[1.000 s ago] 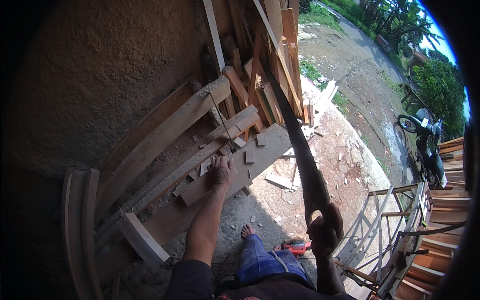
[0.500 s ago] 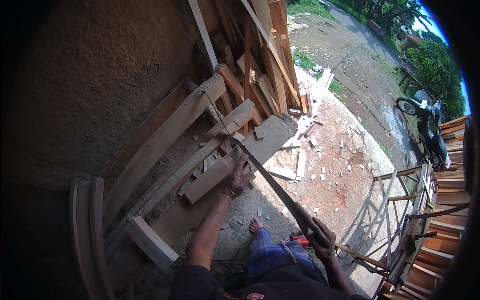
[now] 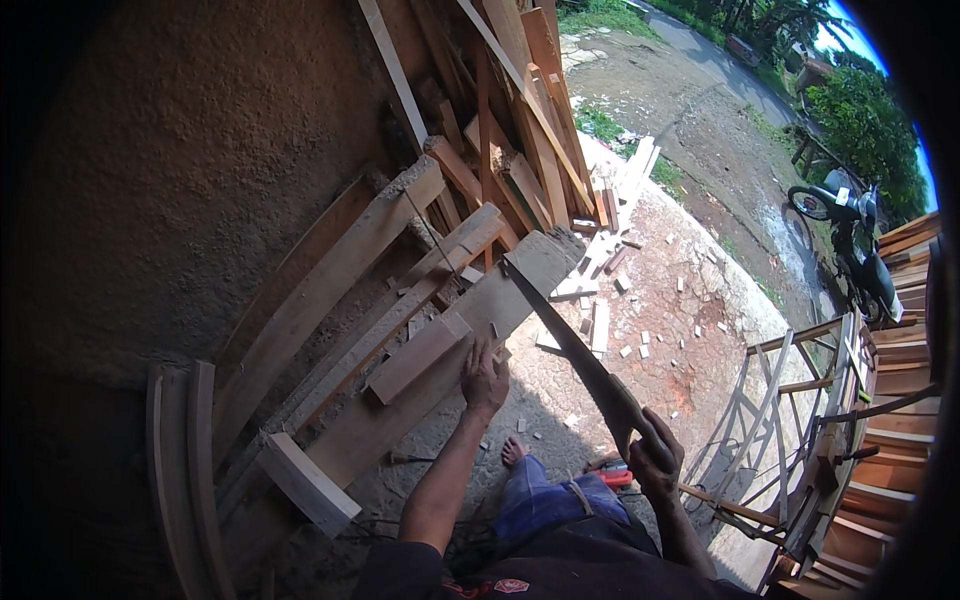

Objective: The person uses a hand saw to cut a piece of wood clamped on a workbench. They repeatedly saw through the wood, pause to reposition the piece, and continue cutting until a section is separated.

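Observation:
My right hand (image 3: 658, 455) is wrapped round the handle of a handsaw (image 3: 575, 350). The saw's long blade slants up and left, its tip over the far part of a wide plank (image 3: 535, 275). On that plank lies a short wooden block (image 3: 418, 358). My left hand (image 3: 484, 378) rests at the plank's near edge beside the block's right end, fingers stretched forward and apart from the saw. Its fingertips partly hide the plank there, and a small pale bit of wood shows by them.
Long beams (image 3: 330, 265) lie left of the plank, against a rough wall (image 3: 200, 150). Upright boards (image 3: 540, 130) lean at the back. A short block (image 3: 308, 485) sits across the plank's near end. Offcuts litter the floor (image 3: 670, 310). At right stand a wooden frame (image 3: 780, 410) and a motorcycle (image 3: 860, 250).
The saw has come away from the block's end, its tip moving right and farther up. My left hand has shifted off the block's side, down to the plank's edge.

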`<state>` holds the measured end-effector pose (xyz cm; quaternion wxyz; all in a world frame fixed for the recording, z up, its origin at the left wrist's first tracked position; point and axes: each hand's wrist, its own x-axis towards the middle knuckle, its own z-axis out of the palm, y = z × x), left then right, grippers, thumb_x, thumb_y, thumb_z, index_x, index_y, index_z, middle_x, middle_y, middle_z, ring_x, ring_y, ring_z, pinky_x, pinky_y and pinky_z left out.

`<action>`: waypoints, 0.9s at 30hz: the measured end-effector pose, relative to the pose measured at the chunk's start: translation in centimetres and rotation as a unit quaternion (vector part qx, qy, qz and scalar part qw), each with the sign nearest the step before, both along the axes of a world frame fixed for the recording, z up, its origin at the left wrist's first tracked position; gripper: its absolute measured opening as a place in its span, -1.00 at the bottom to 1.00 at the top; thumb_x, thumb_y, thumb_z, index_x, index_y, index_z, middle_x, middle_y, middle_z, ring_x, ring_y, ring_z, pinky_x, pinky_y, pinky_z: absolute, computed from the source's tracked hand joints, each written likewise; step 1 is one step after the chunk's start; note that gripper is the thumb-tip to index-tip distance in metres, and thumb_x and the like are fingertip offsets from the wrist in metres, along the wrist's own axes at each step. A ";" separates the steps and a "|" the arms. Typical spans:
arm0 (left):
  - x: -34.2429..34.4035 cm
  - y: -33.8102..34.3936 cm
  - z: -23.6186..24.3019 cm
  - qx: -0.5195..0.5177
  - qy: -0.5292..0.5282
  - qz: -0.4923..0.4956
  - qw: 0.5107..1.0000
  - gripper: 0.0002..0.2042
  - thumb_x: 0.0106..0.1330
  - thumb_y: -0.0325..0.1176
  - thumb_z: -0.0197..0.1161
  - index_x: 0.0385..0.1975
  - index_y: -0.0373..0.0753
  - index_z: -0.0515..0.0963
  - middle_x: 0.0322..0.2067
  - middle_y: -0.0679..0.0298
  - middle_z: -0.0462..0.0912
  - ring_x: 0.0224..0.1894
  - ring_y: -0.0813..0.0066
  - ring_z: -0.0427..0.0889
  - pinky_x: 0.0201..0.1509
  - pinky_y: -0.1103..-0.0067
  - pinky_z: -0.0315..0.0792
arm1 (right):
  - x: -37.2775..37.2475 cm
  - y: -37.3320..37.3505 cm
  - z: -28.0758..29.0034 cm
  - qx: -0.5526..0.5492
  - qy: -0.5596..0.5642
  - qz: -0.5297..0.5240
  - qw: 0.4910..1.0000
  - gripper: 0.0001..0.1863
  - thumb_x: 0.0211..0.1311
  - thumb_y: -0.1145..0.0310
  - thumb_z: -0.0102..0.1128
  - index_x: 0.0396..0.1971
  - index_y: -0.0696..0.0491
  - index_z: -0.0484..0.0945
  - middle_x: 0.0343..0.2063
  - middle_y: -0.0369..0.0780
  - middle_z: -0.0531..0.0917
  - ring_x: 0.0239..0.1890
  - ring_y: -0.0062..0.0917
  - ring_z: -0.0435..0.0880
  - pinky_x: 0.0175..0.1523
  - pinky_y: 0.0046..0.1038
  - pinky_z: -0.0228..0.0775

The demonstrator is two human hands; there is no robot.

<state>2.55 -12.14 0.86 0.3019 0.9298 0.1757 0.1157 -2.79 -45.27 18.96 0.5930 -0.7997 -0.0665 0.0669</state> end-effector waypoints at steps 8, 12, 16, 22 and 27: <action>4.7 -4.4 3.3 -0.313 0.039 -0.225 0.922 -0.58 0.35 -0.24 0.17 0.15 -0.29 0.52 0.09 -0.03 0.60 0.17 0.07 0.56 0.26 0.40 0.43 | 1.3 1.6 0.6 0.096 0.053 -0.122 0.987 -0.37 0.19 0.50 0.26 0.29 0.24 0.34 -0.05 -0.18 0.62 -0.15 -0.64 0.58 -0.06 -0.58 0.46; 1.7 -1.6 2.7 -0.043 -0.100 -0.050 0.993 -0.52 0.26 -0.25 0.25 0.18 -0.27 0.49 0.19 -0.01 0.51 0.25 0.01 0.45 0.35 0.27 0.30 | 1.9 -0.6 2.2 0.010 -0.021 -0.064 0.998 -0.39 0.19 0.49 0.25 0.27 0.24 0.38 -0.12 -0.21 0.64 -0.31 -0.72 0.56 -0.21 -0.63 0.44; -1.3 5.8 5.8 0.141 0.012 0.103 0.985 -0.31 0.24 -0.14 0.29 0.35 -0.24 0.27 0.36 -0.06 0.25 0.41 -0.03 0.20 0.46 0.15 0.08 | 2.2 0.0 1.5 -0.028 -0.083 -0.003 0.996 -0.44 0.16 0.48 0.20 0.21 0.26 0.44 -0.14 -0.18 0.66 -0.47 -0.74 0.52 -0.35 -0.63 0.40; -5.2 13.6 5.2 0.074 0.194 0.065 0.976 -0.21 0.23 0.01 0.32 0.43 -0.09 0.16 0.41 0.11 0.20 0.42 0.00 0.18 0.45 0.09 0.06 | 3.1 2.3 0.9 0.100 0.090 -0.035 0.990 -0.42 0.26 0.42 0.32 0.28 0.12 0.40 -0.24 -0.26 0.68 -0.48 -0.73 0.56 -0.44 -0.64 0.43; -5.8 9.4 7.3 0.049 0.219 0.135 0.965 -0.21 0.25 -0.02 0.32 0.43 -0.15 0.14 0.36 -0.09 0.20 0.29 -0.08 0.33 0.35 0.17 0.26 | 3.4 -0.2 0.1 0.050 -0.014 -0.114 0.992 -0.39 0.30 0.50 0.25 0.35 0.11 0.31 -0.21 -0.26 0.66 -0.46 -0.78 0.54 -0.48 -0.69 0.40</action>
